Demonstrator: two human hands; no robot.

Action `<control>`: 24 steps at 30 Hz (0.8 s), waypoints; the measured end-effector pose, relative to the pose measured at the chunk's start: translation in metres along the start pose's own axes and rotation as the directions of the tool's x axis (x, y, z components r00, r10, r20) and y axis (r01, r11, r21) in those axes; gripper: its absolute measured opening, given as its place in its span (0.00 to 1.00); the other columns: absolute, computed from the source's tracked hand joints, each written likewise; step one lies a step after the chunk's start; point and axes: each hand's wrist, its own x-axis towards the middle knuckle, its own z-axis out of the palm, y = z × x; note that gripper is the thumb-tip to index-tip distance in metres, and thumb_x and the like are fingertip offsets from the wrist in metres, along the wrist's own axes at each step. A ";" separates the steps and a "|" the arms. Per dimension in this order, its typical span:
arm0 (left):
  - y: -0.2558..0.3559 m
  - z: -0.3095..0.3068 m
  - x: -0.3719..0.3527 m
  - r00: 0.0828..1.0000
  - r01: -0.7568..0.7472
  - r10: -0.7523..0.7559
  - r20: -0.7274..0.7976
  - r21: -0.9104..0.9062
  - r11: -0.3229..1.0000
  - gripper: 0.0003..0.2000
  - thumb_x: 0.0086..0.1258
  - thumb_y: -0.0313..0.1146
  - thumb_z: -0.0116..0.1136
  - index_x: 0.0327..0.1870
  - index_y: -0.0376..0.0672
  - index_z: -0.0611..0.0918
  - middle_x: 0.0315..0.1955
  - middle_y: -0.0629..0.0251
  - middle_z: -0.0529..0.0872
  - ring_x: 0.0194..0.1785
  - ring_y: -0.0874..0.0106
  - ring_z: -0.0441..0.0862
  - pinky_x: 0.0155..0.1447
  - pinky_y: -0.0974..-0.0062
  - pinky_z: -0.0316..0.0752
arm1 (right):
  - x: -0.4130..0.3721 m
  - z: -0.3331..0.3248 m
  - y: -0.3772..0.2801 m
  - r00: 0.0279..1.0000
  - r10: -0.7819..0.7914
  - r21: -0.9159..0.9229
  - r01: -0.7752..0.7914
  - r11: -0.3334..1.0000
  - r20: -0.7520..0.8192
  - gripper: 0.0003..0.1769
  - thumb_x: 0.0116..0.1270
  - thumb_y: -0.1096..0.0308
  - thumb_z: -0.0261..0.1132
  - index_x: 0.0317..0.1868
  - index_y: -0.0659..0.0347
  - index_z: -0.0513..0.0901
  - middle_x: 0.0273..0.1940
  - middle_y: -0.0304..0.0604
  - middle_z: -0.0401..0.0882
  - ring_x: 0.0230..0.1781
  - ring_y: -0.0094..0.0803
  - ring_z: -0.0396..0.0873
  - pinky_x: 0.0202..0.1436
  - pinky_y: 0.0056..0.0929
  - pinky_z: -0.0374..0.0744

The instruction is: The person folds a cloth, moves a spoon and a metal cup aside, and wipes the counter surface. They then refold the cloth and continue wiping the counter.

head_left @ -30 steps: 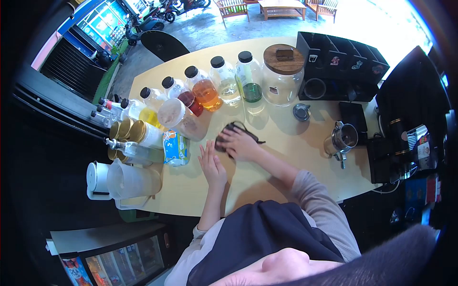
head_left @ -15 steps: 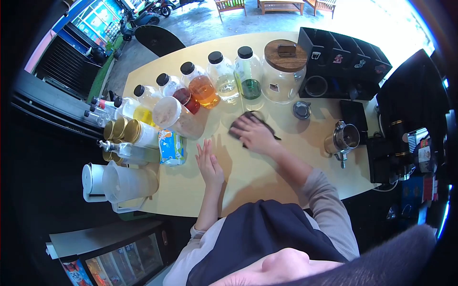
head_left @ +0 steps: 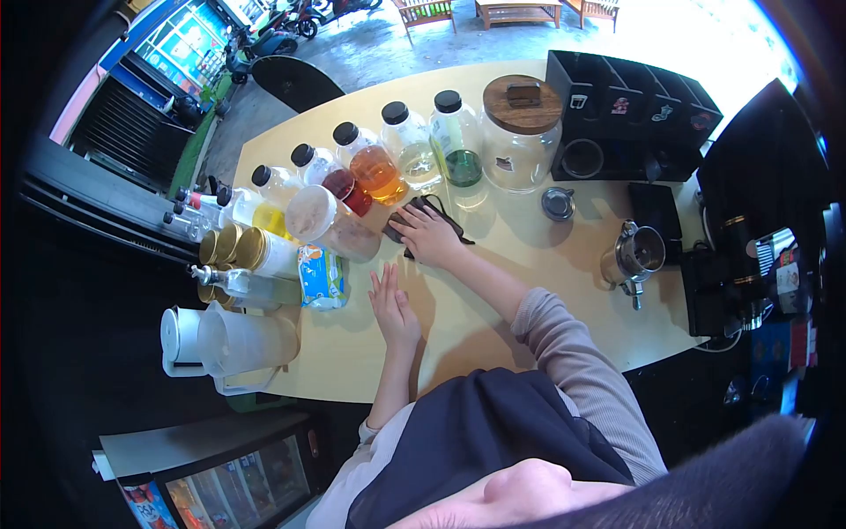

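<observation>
My right hand [head_left: 429, 236] lies flat with spread fingers on a dark cloth [head_left: 447, 214], pressing it against the light wooden table [head_left: 493, 291]. The cloth is bunched, and part of it is hidden under my palm. My left hand [head_left: 394, 309] rests on the tabletop to the left and nearer to me, fingers stretched out, holding nothing. Just left of it stands a blue and white wipes pack [head_left: 322, 278]. Beyond the cloth are a bottle of orange liquid [head_left: 379, 172] and a tub with a whitish lid [head_left: 335, 225].
More bottles with black caps, one with green liquid [head_left: 463, 166], line the far edge. A wooden-lidded jar [head_left: 520, 145] stands beside a black organiser [head_left: 630, 115]. On the right are a small metal tamper-like piece [head_left: 558, 204] and a glass-and-metal vessel [head_left: 636, 256]. Plastic pitchers [head_left: 251, 339] stand at left.
My right hand has slid left across the table with the dark cloth under it, toward the bottles and the tub. My left hand has stayed nearly in place.
</observation>
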 end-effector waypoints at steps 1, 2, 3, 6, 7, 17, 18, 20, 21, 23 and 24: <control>0.003 0.001 0.000 1.000 -0.006 0.006 0.001 -0.003 1.000 0.25 0.83 0.42 0.31 0.74 0.45 0.71 0.75 0.58 0.68 0.81 0.47 0.52 0.79 0.39 0.41 | -0.004 -0.004 0.003 1.000 0.003 -0.004 -0.003 1.000 -0.004 0.26 0.76 0.57 0.54 0.72 0.48 0.72 0.76 0.44 0.65 0.78 0.39 0.59 0.81 0.45 0.56; 0.006 0.001 0.000 1.000 -0.003 0.003 0.011 -0.003 1.000 0.25 0.83 0.42 0.31 0.74 0.45 0.71 0.75 0.58 0.68 0.81 0.47 0.52 0.79 0.39 0.42 | -0.010 -0.008 0.008 1.000 0.029 -0.041 -0.029 0.999 0.003 0.26 0.76 0.57 0.54 0.72 0.48 0.72 0.76 0.44 0.65 0.78 0.39 0.59 0.81 0.45 0.55; 0.009 -0.001 0.000 1.000 0.001 -0.001 0.022 -0.002 1.000 0.25 0.82 0.41 0.32 0.74 0.45 0.71 0.75 0.58 0.68 0.81 0.47 0.52 0.79 0.39 0.42 | -0.017 -0.014 0.011 0.998 0.055 -0.077 -0.054 0.996 0.009 0.26 0.76 0.56 0.54 0.73 0.48 0.71 0.76 0.44 0.65 0.78 0.39 0.59 0.81 0.45 0.55; 0.016 -0.002 0.000 0.999 -0.025 0.025 0.024 0.002 1.000 0.24 0.82 0.40 0.33 0.75 0.45 0.70 0.75 0.58 0.68 0.81 0.47 0.52 0.79 0.39 0.42 | -0.047 -0.031 0.031 0.995 0.098 -0.102 -0.098 0.990 -0.001 0.27 0.76 0.56 0.54 0.73 0.47 0.71 0.76 0.43 0.65 0.78 0.40 0.59 0.81 0.44 0.55; 0.017 -0.003 0.000 0.999 -0.032 0.032 0.024 0.001 0.999 0.24 0.82 0.40 0.33 0.75 0.45 0.70 0.75 0.58 0.68 0.81 0.47 0.52 0.79 0.39 0.42 | -0.058 -0.038 0.038 0.993 0.122 -0.114 -0.122 0.986 -0.005 0.27 0.76 0.56 0.54 0.73 0.47 0.71 0.75 0.44 0.65 0.78 0.41 0.60 0.81 0.45 0.55; 0.051 -0.002 -0.012 0.987 -0.133 0.137 0.088 -0.042 0.990 0.24 0.82 0.38 0.34 0.75 0.45 0.70 0.75 0.58 0.68 0.82 0.48 0.51 0.79 0.39 0.43 | -0.201 -0.112 0.062 0.940 0.337 -0.090 -0.340 0.936 -0.051 0.27 0.74 0.56 0.56 0.72 0.44 0.73 0.76 0.43 0.64 0.77 0.39 0.62 0.80 0.45 0.57; 0.053 -0.002 -0.015 0.985 -0.132 0.136 0.103 -0.046 0.990 0.24 0.82 0.38 0.33 0.75 0.45 0.70 0.75 0.57 0.68 0.82 0.48 0.51 0.79 0.39 0.43 | -0.209 -0.114 0.063 0.916 0.393 -0.093 -0.400 0.912 -0.083 0.27 0.74 0.58 0.56 0.73 0.45 0.72 0.76 0.43 0.64 0.77 0.41 0.61 0.80 0.46 0.57; 0.056 -0.002 -0.021 0.981 -0.144 0.150 0.124 -0.052 0.988 0.24 0.82 0.38 0.33 0.75 0.45 0.70 0.75 0.57 0.68 0.82 0.48 0.51 0.79 0.39 0.43 | -0.215 -0.108 0.068 0.869 0.465 -0.112 -0.486 0.867 -0.169 0.27 0.74 0.56 0.55 0.73 0.44 0.72 0.76 0.42 0.65 0.77 0.40 0.61 0.80 0.49 0.57; 0.057 -0.003 -0.023 0.977 -0.152 0.158 0.144 -0.051 0.987 0.24 0.82 0.38 0.34 0.75 0.45 0.70 0.75 0.57 0.68 0.82 0.48 0.51 0.79 0.39 0.43 | -0.214 -0.105 0.068 0.867 0.468 -0.111 -0.489 0.865 -0.174 0.27 0.74 0.56 0.55 0.73 0.44 0.72 0.76 0.42 0.65 0.77 0.40 0.61 0.80 0.49 0.57; 0.056 -0.004 -0.029 0.973 -0.165 0.172 0.153 -0.059 0.985 0.24 0.82 0.38 0.34 0.74 0.45 0.70 0.75 0.58 0.68 0.82 0.48 0.51 0.79 0.39 0.44 | -0.208 -0.099 0.069 0.776 0.569 -0.145 -0.618 0.773 -0.274 0.27 0.75 0.57 0.54 0.73 0.44 0.71 0.76 0.43 0.64 0.78 0.40 0.61 0.80 0.51 0.55; 0.056 -0.007 -0.031 0.971 -0.168 0.177 0.160 -0.067 0.983 0.24 0.82 0.38 0.34 0.74 0.45 0.70 0.75 0.58 0.68 0.82 0.48 0.51 0.79 0.39 0.44 | -0.205 -0.098 0.069 0.743 0.601 -0.132 -0.654 0.745 -0.295 0.28 0.76 0.56 0.53 0.74 0.47 0.71 0.77 0.45 0.63 0.78 0.42 0.59 0.80 0.52 0.55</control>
